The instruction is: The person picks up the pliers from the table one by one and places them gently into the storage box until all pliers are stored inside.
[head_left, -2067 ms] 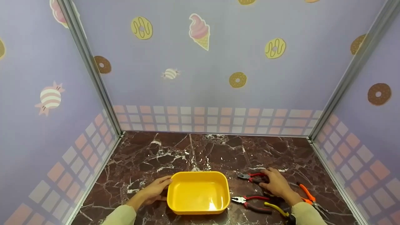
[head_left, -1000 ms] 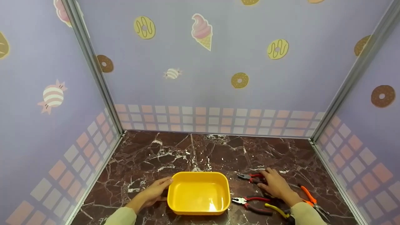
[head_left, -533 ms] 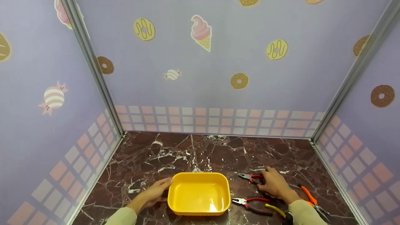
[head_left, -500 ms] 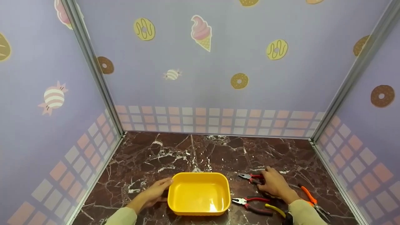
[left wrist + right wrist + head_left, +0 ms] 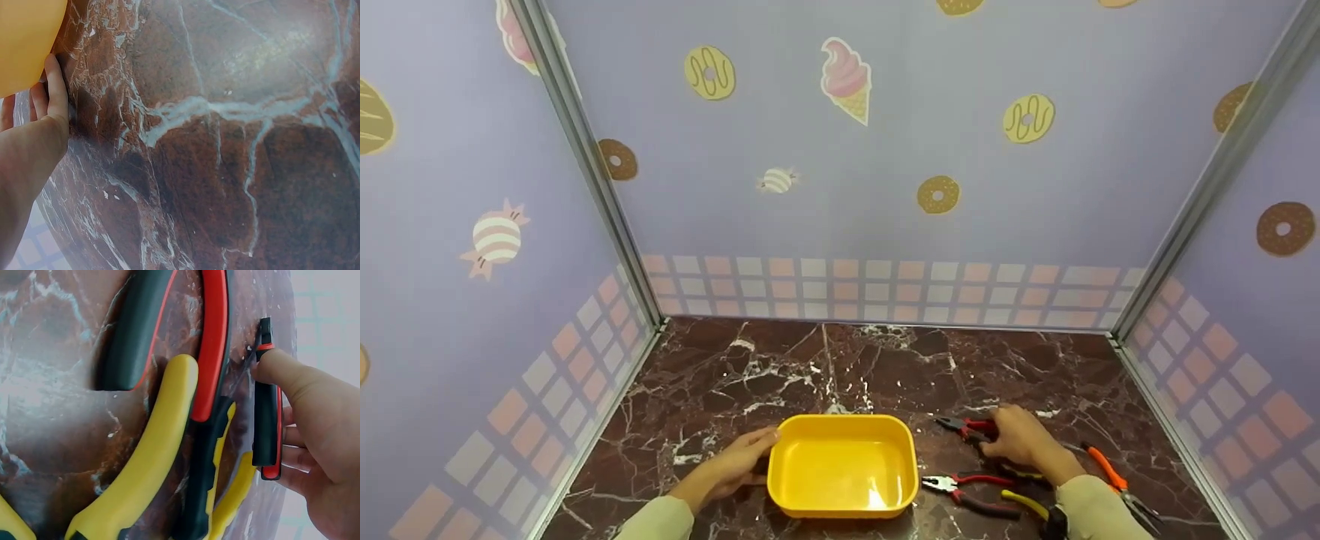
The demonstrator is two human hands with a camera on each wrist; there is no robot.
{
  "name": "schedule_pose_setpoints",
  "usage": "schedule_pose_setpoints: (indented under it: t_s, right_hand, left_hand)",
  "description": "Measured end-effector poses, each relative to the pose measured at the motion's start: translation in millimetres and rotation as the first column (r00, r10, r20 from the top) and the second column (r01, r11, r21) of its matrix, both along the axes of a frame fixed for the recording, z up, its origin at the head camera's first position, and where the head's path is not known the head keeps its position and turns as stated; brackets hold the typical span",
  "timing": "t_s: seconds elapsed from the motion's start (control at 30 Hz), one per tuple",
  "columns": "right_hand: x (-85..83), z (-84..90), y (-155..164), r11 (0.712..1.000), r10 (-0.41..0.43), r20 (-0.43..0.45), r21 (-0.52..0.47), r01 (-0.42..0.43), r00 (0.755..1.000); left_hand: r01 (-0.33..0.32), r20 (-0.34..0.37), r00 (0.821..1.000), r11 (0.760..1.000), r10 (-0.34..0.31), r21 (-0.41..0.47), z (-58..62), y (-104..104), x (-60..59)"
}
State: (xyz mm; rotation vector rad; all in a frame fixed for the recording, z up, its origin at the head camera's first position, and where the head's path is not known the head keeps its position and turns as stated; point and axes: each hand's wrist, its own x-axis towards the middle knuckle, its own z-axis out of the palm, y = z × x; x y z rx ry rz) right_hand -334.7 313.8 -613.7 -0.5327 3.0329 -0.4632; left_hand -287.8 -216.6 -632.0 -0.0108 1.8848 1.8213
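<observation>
My right hand (image 5: pixel 1024 439) grips the handles of red-and-black pliers (image 5: pixel 952 424) lying at the back right of the yellow box. In the right wrist view the thumb lies on one side of those handles and the fingers on the other; the handles sit close together. At the left side of the yellow plastic box (image 5: pixel 844 502) is my left hand (image 5: pixel 733 461), its fairly straight fingers touching the wall near the rim. Nothing lies inside the box. The left wrist view shows only part of that hand and a corner of the box.
Another pair of red-and-black pliers (image 5: pixel 941 484) lies with handles spread, right of the box. Yellow-handled tools (image 5: pixel 1027 504) lie partly under the right forearm. Orange-handled pliers (image 5: pixel 1110 469) lie farther right. Patterned walls enclose the dark marbled tabletop (image 5: pixel 885 367).
The right-hand fingers have closed further round the back pliers, and their handles look nearer each other. The left hand and box stay in place; the head view has shifted slightly.
</observation>
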Motion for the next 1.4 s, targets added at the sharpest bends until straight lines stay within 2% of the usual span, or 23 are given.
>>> schedule_pose_setpoints:
  t_s: [0.37, 0.73, 1.1, 1.4]
  right_hand:
    - [-1.6, 8.8, -10.5, 0.997, 0.064, -0.093, -0.045, -0.068, 0.994]
    - [1.3, 18.6, -23.8, 0.989, 0.101, -0.075, -0.104, -0.109, 0.992]
    - [3.3, 29.9, -39.1, 0.986, 0.118, -0.114, -0.100, -0.130, 0.986]
    - [6.8, 37.9, -49.4, 0.972, 0.169, -0.157, -0.135, -0.191, 0.973]
  left_hand:
    - [-0.013, -0.005, 1.000, 1.000, 0.013, -0.004, -1.4, -1.1, 1.4]
    - [-0.009, 0.000, 1.000, 1.000, 0.009, 0.002, -1.0, -1.7, 1.4]
    - [-0.010, 0.005, 1.000, 1.000, 0.011, -0.024, 2.1, -0.4, 0.5]
    - [-0.018, 0.002, 1.000, 1.000, 0.018, -0.012, 4.5, 1.0, 1.3]
